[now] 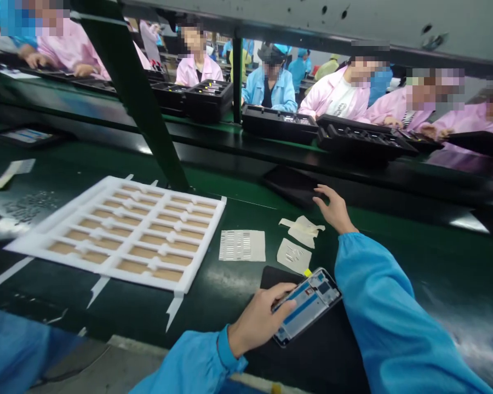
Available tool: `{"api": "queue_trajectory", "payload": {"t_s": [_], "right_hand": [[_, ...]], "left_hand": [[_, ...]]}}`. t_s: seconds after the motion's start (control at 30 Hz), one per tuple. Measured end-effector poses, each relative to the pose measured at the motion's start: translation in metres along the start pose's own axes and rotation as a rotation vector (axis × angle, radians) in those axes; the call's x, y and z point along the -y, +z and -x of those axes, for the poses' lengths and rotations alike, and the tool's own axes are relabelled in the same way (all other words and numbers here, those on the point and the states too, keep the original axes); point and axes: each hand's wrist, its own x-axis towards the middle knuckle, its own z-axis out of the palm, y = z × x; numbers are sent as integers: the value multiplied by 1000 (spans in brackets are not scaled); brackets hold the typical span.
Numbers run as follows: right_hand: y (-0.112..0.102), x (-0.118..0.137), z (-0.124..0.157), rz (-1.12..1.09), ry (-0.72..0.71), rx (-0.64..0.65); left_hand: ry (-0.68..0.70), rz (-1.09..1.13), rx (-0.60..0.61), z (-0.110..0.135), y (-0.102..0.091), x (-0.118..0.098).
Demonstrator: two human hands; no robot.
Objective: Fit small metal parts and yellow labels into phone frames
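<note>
My left hand grips the near side of a phone housing, thumb and fingers about its long edge. Its inside faces up, with blue strips and a small yellow tab at the top end. The housing lies tilted over a black mat. My right hand is held out above the bench, fingers apart and nothing visible between them. Close below it lie a crumpled piece of cream paper and a cream sheet with a few thin slivers. Left of these is a sheet with rows of small silvery strips.
A white foam tray with tan-bottomed slots is taped to the green bench at left. A dark flat item lies beyond my right hand. A slanted green post rises behind the tray. Co-workers sit across the line behind black bins.
</note>
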Motion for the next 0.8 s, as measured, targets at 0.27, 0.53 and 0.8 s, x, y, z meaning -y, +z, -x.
{"api": "queue_trajectory", "payload": {"t_s": [0.27, 0.53, 0.8], "right_hand": [[6, 48, 49, -88, -89, 277], [71, 125, 77, -128, -267, 598], [117, 133, 56, -100, -290, 652]], "left_hand": [[34, -207, -4, 10, -27, -1], [247, -582, -70, 8, -88, 9], [244, -689, -113, -4, -103, 27]]}}
